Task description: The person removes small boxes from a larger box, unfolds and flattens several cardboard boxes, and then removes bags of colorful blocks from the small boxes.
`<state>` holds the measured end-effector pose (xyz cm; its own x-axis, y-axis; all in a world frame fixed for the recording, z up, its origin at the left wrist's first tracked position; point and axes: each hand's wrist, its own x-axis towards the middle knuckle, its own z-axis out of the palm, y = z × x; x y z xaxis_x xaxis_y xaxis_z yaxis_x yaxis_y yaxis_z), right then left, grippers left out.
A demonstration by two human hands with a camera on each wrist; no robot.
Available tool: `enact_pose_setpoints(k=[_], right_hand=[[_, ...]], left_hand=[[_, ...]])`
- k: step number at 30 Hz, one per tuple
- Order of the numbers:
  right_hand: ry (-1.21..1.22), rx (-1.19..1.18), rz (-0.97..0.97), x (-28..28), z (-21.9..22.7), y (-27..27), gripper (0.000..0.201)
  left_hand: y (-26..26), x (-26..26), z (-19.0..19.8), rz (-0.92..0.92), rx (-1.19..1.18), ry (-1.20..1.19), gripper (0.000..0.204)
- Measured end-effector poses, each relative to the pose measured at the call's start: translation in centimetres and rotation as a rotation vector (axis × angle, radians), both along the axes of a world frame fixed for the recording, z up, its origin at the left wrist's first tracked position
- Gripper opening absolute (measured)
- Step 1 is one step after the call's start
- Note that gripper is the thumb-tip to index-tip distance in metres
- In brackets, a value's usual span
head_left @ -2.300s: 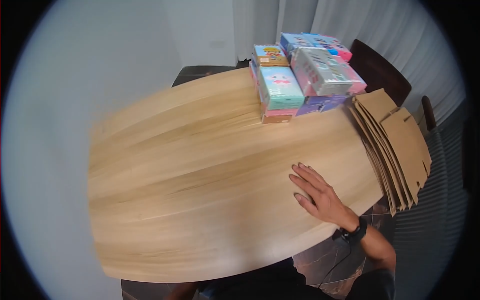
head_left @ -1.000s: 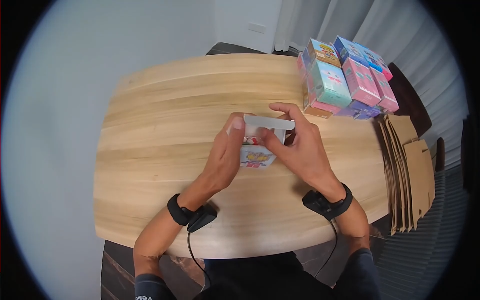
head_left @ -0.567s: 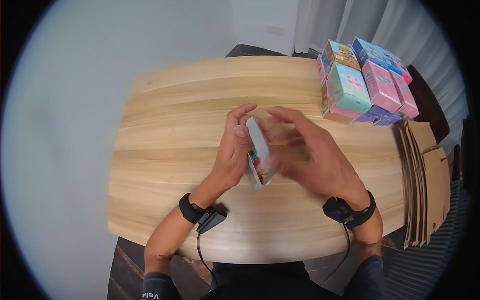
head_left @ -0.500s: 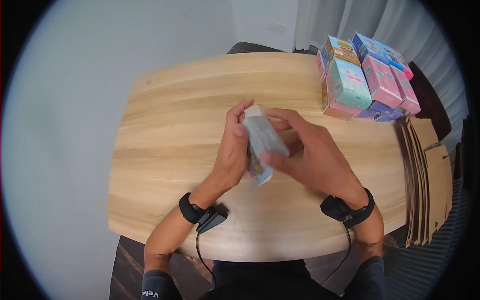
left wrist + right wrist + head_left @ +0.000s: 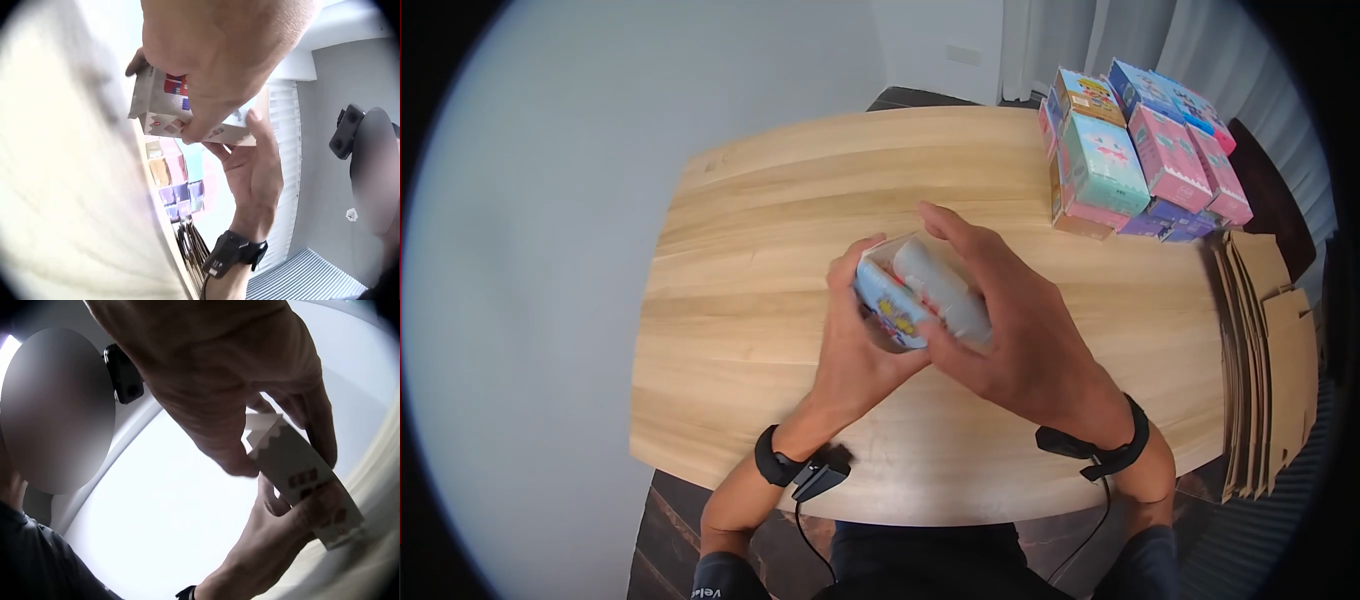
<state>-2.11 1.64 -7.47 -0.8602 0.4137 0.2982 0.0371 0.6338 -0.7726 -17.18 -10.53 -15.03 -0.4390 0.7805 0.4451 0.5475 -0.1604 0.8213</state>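
Note:
A small printed cardboard box (image 5: 890,308), light blue on one side, is held above the table between both hands. Its top stands open with a pale flap (image 5: 945,290) raised, and bits of red show inside. My left hand (image 5: 850,345) grips the box from the left and below. Over the flap side, my right hand (image 5: 1025,325) has its thumb at the near end and its fingers on the far side. In the right wrist view, the left thumb lies across the white face of the box (image 5: 300,478). The flap is blurred.
A wooden table (image 5: 780,210) spreads beneath the hands. Stacked colourful boxes (image 5: 1105,165) stand at its back right. Flattened brown cardboard (image 5: 1270,350) leans along the right edge. Each wrist wears a black camera, the left one (image 5: 825,472) trailing a cable.
At first one hand was over the table without the box. Later both hands held the box; it has since turned and tilted, its flap swinging toward the right hand. The view has shifted.

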Motion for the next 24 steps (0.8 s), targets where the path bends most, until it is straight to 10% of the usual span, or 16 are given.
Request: enact_pose_setpoints(k=[7,9,13,18,21,24], right_hand=[[0.234,0.067,0.025,-1.4,-2.5,0.8,0.061],[0.364,0.456,-0.358,-1.8,-2.5,0.9,0.051],[0.233,0.768,-0.245,-1.0,-0.8,1.6,0.021],[0.416,0.260,-0.342,-1.5,-1.5,1.4,0.019],[0.337,0.800,-0.228,-1.1,-0.7,1.4,0.018],[0.013,0.320,-0.195,-1.2,-2.6,1.8,0.025]], left_hand=[[-0.7,-3.3,-0.9,0.104,0.074,0.106,0.097],[-1.1,-3.6,-0.4,0.145,0.040,0.135,0.096],[-1.2,-3.5,0.5,0.192,0.025,0.277,0.095],[-1.8,-3.0,2.2,0.223,0.057,0.565,0.099],[-1.9,-2.2,2.3,0.223,0.046,0.586,0.099],[-1.8,-1.6,2.3,0.218,0.022,0.649,0.098]])
